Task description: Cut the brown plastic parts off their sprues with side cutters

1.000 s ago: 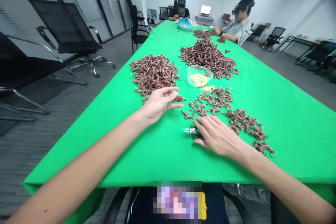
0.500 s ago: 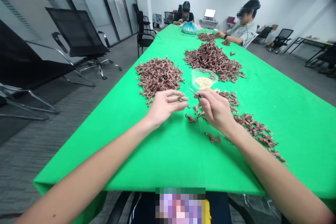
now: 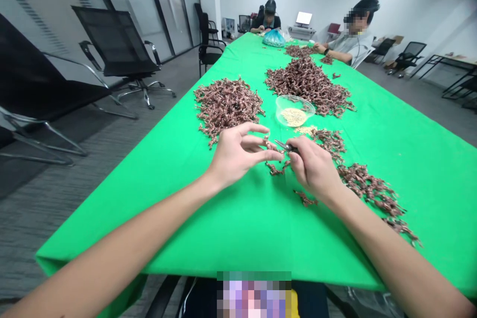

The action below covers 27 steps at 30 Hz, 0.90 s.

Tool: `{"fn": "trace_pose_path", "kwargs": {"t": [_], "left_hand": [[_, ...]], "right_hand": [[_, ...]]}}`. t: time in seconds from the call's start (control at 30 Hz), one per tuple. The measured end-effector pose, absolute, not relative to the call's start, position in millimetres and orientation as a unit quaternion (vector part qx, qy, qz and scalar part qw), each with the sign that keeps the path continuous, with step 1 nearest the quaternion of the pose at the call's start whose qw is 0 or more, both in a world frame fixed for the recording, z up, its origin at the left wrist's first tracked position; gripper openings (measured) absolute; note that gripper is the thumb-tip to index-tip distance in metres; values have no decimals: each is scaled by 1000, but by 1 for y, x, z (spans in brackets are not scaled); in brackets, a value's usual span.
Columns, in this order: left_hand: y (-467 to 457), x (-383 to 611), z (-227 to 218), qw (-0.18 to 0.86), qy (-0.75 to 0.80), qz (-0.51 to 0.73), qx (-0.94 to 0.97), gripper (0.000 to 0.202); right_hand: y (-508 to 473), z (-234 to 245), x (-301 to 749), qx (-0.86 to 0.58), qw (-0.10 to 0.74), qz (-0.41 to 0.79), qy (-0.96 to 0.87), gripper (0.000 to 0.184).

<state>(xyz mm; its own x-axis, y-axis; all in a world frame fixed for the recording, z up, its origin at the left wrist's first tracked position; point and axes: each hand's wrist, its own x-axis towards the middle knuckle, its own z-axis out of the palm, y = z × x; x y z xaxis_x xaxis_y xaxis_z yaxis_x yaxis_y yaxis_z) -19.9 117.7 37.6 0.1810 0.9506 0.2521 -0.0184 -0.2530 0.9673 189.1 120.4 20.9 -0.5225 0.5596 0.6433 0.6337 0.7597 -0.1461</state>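
My left hand (image 3: 238, 153) is closed at the fingertips around a small brown figure (image 3: 271, 144), its finer shape too small to make out. Opposite it, my right hand (image 3: 312, 165) grips a small hand tool (image 3: 285, 145) with a pointed metal tip; the palm hides its handle. The tip points at the figure, and I cannot tell whether they touch. Below the fingers another brown figure (image 3: 276, 169) lies on the green cloth (image 3: 223, 238), with one more loose figure (image 3: 305, 198) by my right wrist.
A pile of brown figures (image 3: 229, 107) lies left, a larger heap (image 3: 307, 84) beyond. A clear plastic bowl (image 3: 295, 104) holds pale bits, with some spilled beside it. Scattered figures (image 3: 367, 184) run along my right forearm. Two people sit farther along the table near a blue bag (image 3: 274, 38).
My left hand has shifted slightly right, and the brown figure shows more clearly between its fingers. The tool in my right hand has tilted flatter. The whole view has shifted slightly.
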Motion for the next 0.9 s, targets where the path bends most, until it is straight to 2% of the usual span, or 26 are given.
{"fn": "trace_pose_path", "kwargs": {"t": [0.2, 0.43, 0.77, 0.9], "left_hand": [[111, -17, 41, 441, 380, 511, 633, 51], [111, -17, 39, 487, 365, 515, 604, 50], [108, -16, 41, 483, 380, 516, 597, 46], [107, -11, 41, 535, 368, 533, 542, 46]], "right_hand": [[119, 20, 192, -321, 351, -74, -876, 22], [120, 20, 193, -317, 341, -87, -881, 20], [117, 19, 190, -319, 344, -134, -873, 23], [115, 18, 188, -343, 348, -156, -859, 24]]}}
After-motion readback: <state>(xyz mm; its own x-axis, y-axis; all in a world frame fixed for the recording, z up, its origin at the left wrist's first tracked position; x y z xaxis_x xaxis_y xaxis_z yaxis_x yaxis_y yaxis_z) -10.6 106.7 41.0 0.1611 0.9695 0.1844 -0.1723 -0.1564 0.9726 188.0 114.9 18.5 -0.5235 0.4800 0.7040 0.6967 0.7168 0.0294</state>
